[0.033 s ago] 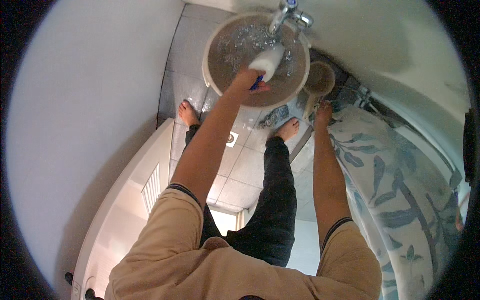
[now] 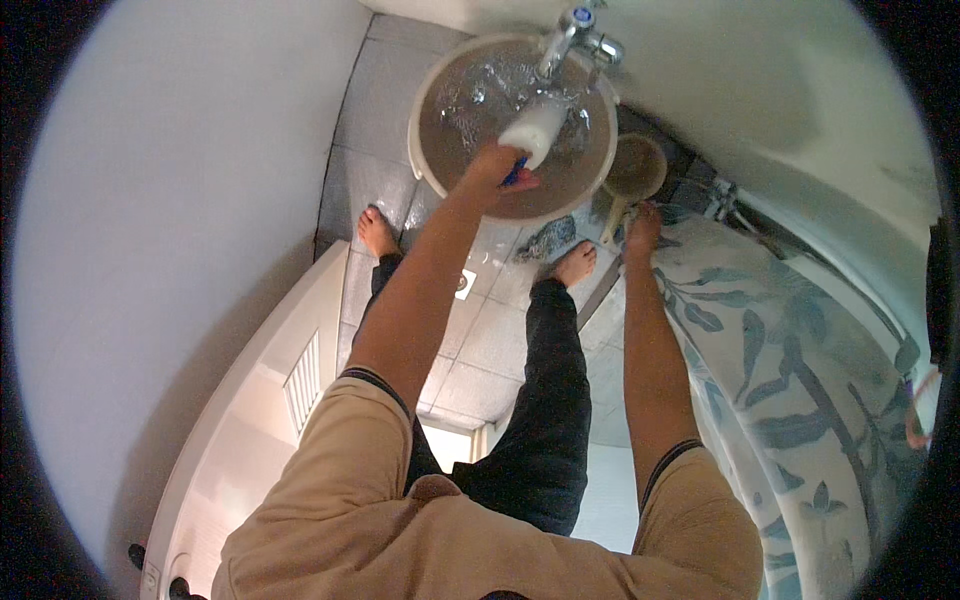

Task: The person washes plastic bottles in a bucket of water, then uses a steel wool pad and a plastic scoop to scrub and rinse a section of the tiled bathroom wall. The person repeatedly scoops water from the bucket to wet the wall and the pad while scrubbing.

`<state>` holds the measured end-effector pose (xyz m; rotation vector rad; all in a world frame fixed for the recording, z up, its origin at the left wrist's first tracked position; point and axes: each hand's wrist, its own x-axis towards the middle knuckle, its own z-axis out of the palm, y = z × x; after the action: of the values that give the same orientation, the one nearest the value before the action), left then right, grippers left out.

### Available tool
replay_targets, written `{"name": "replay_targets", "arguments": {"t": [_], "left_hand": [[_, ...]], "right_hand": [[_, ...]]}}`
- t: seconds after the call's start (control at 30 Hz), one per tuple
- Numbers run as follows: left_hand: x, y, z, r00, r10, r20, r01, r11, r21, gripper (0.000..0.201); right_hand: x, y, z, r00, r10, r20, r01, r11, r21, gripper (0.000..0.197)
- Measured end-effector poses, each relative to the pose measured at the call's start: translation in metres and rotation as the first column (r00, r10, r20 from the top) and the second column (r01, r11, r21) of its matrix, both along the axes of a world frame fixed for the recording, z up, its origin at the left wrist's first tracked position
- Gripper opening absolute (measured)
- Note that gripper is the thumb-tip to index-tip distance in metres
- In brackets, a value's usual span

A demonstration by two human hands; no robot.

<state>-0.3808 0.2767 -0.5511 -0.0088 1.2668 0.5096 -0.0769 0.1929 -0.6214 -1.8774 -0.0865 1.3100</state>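
My left hand (image 2: 498, 170) is closed round the lower end of a white cylindrical bottle (image 2: 535, 130), with a dark blue part between the fingers. The bottle is tilted over a large pale-rimmed bucket (image 2: 413, 135) of water, its far end under the stream from a chrome faucet (image 2: 567, 42). Lower on the right, my right hand (image 2: 643, 228) has its fingers curled beside the handle of a dipper (image 2: 636, 165) and the edge of a leaf-patterned curtain (image 2: 760, 330). What those fingers hold, if anything, is too small to make out.
My bare feet stand on grey wet tiles (image 2: 470, 390), near a floor drain (image 2: 463, 284). Close to the right foot lies a dark crumpled-looking patch (image 2: 548, 240). A white door (image 2: 270, 370) with a vent is at left. Walls rise on both sides; a hose (image 2: 745, 205) runs at right.
The whole view has shifted slightly, and the water's ripples differ. Both hands keep about the same places.
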Motion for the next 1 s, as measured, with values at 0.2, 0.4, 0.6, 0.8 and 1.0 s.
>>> {"name": "replay_targets", "arguments": {"t": [0.2,0.4,0.6,0.8,1.0], "left_hand": [[0.002,-0.006,0.0,0.999,-0.037,-0.025,0.037,0.999,0.022,0.053],[-0.022,-0.013,-0.018,0.995,0.057,0.087,-0.066,0.992,0.107,0.026],[-0.043,0.003,-0.03,0.877,-0.167,-0.451,0.431,0.689,0.582,0.028],[-0.006,0.008,-0.026,0.871,-0.163,-0.464,0.282,0.938,0.2,0.059],[0.004,-0.052,-0.064,0.753,-0.23,-0.616,0.512,0.793,0.33,0.07]], "right_hand": [[-0.1,0.018,0.024,0.845,0.494,0.204,-0.503,0.864,-0.012,0.055],[-0.141,-0.021,0.011,0.843,0.449,0.295,-0.466,0.884,-0.014,0.05],[-0.145,-0.067,0.007,0.92,0.385,0.075,-0.368,0.914,-0.172,0.058],[-0.149,-0.07,0.069,0.274,0.703,0.656,-0.613,0.653,-0.444,0.058],[-0.169,-0.019,0.067,0.487,0.719,0.496,-0.808,0.587,-0.058,0.054]]}}
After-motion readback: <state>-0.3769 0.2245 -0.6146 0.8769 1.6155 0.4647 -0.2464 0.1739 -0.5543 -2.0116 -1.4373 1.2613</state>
